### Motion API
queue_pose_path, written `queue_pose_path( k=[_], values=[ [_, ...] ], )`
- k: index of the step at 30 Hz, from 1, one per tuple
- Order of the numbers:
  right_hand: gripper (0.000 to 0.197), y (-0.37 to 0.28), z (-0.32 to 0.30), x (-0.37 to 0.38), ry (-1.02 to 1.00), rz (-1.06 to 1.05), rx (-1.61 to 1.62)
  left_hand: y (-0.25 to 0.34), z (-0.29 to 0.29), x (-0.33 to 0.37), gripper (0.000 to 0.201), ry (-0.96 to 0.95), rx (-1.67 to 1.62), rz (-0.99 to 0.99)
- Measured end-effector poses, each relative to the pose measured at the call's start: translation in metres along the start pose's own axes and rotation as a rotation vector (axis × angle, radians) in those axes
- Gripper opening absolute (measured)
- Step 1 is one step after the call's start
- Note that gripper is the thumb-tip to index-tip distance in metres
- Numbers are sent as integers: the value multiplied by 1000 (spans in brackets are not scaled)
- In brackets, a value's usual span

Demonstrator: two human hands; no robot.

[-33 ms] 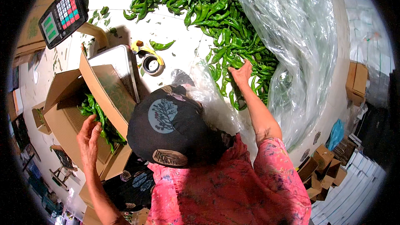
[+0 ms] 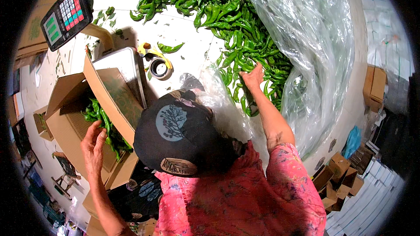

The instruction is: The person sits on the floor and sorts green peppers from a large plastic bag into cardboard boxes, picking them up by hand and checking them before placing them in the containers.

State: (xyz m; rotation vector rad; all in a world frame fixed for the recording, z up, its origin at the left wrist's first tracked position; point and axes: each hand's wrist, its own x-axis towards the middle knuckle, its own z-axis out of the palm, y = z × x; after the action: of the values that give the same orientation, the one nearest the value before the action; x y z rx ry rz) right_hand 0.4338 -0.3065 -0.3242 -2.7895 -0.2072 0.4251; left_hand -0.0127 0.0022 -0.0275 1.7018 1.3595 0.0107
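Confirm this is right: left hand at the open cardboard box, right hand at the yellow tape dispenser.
Partly wrong: in the head view, the right hand is at the green pepper pile; the left hand is indeed at the open cardboard box.

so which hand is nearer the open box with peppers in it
Left. The left hand is at the open box, beside the peppers inside; the right hand is off to the box's right, at the pepper pile.
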Motion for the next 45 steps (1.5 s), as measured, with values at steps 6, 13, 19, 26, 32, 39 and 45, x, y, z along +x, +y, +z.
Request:
queue_pose_path(
  k=[6, 13, 19, 26, 32, 39, 45],
  values=[
    [48, 29, 15, 21, -111, 125, 184, 3, 6, 7, 42, -8, 36, 19],
    [23, -1, -42, -1, -430, -315, 300, 2, 8, 6, 40, -7, 92, 15],
    [52, -32, -17, 30, -286, -757, 252, 7, 15, 15, 39, -49, 150, 81],
    [101, -53, 1, 23, -208, -568, -324, 6, 15, 13, 38, -53, 178, 86],
    [90, -55, 9, 23, -215, -554, -461, 16, 20, 19, 35, -106, 168, 114],
    [70, -73, 10, 28, -226, -508, -371, 25, 22, 22, 34, -109, 211, 158],
    [53, -50, 13, 24, -176, -398, -196, 22, 16, 18, 32, -67, 248, 213]
  ],
)
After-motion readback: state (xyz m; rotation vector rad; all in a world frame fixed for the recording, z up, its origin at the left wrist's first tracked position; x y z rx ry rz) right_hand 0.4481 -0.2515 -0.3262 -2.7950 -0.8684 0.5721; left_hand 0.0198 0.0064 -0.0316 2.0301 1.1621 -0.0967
